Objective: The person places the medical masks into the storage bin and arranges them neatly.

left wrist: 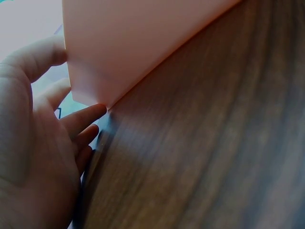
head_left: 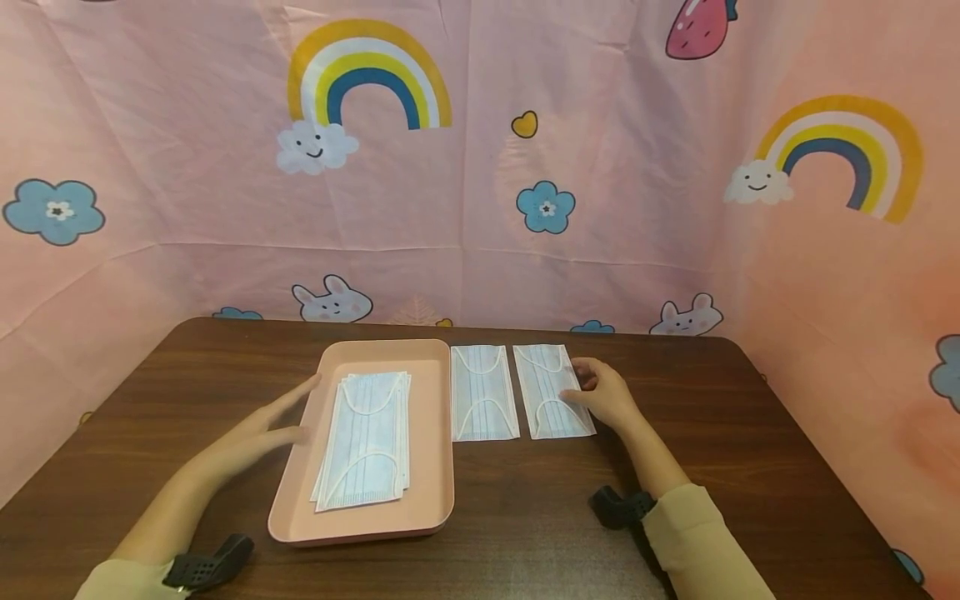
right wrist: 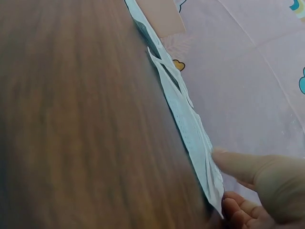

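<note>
Face mask, the one farthest right of the pink tray, is pinched at its edge by the right hand while the open left hand steadies the tray, so a careless lift could drag the neighbouring mask.

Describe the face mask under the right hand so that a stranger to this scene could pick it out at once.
On the brown table, right of the pink tray, two face masks lie flat side by side. The one meant is the rightmost mask, farthest from the tray. Unlike its neighbour mask, it has the right hand touching its right edge.
</note>
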{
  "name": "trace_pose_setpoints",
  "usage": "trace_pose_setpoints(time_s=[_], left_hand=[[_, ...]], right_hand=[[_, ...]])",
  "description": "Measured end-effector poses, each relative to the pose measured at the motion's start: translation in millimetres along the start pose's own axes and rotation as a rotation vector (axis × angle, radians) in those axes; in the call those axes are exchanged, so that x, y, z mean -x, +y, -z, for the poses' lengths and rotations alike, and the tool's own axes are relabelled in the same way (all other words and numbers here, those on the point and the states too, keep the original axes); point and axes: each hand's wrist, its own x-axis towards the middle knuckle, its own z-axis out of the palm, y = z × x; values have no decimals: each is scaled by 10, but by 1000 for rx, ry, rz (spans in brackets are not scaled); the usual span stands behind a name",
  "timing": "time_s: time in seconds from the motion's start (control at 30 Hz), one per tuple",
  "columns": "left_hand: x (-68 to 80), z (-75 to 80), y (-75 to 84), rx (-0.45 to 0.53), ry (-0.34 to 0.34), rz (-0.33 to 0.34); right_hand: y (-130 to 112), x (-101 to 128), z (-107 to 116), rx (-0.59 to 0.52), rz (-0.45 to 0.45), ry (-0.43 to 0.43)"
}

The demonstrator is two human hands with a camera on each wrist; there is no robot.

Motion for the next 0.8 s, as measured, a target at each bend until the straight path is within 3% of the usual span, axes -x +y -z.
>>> trace_pose_setpoints(time_s=[0.8], left_hand=[[7,-2,44,0,0,-3]], right_hand=[[21,-17,-1,79,52,-12]])
